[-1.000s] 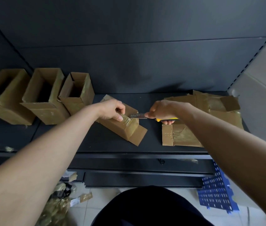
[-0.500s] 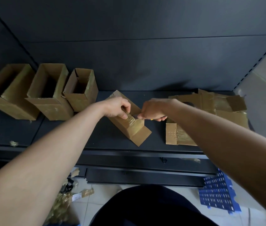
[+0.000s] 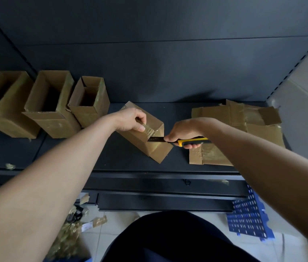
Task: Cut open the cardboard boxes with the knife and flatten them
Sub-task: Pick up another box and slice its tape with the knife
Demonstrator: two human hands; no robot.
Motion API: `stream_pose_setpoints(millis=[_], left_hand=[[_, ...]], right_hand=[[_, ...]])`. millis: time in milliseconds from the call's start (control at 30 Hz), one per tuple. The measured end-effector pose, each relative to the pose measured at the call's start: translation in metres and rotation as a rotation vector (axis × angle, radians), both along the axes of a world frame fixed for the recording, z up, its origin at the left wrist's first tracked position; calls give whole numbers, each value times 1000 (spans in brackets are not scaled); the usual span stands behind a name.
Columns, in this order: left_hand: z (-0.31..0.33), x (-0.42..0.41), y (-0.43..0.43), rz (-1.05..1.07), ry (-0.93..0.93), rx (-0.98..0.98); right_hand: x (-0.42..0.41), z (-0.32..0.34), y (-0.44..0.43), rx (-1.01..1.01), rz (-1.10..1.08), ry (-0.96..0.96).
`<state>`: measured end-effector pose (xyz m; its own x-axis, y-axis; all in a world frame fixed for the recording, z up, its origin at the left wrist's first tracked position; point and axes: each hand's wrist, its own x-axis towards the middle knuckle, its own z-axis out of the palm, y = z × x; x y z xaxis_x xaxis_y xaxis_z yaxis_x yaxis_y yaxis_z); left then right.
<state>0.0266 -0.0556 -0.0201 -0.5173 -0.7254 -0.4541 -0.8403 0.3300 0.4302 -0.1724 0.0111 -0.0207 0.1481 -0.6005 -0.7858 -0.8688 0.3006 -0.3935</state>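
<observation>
A small brown cardboard box [image 3: 145,142] lies on its side on the dark shelf [image 3: 123,159], its end flap folded out toward me. My left hand [image 3: 130,120] rests on top of the box and pinches a strip of shiny tape [image 3: 148,129] at its end. My right hand [image 3: 184,133] grips a yellow and black utility knife [image 3: 185,141]. The blade points left and its tip touches the taped seam of the box. Three open boxes [image 3: 53,103] stand in a row at the left. A pile of flattened boxes [image 3: 243,120] lies at the right.
A grey wall panel [image 3: 304,103] closes the shelf on the right. On the tiled floor below lie torn tape scraps [image 3: 68,233] at the left and a blue perforated plastic panel [image 3: 247,218] at the right. A dark back wall stands behind the shelf.
My right hand has drawn back to the right, so the knife's handle and blade show again. The blade tip stays at the box's seam. My left hand keeps its pinch on the tape.
</observation>
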Motion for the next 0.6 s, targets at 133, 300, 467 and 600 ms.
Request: stream_pose_setpoints(millis=[133,300,467,600], left_hand=[[2,-4,1,25,13,-12],[4,-1,-1,132,140,-39],[0,-6,-1,73,29,-157],[3,-5,0,30,3,-242]], right_hand=[[-8,5,0,-29,-18,9],[-24,8,10,-116,-118,-60],[-25,3,21,-150,-103,-2],[-31,2,27,-283,-85,64]])
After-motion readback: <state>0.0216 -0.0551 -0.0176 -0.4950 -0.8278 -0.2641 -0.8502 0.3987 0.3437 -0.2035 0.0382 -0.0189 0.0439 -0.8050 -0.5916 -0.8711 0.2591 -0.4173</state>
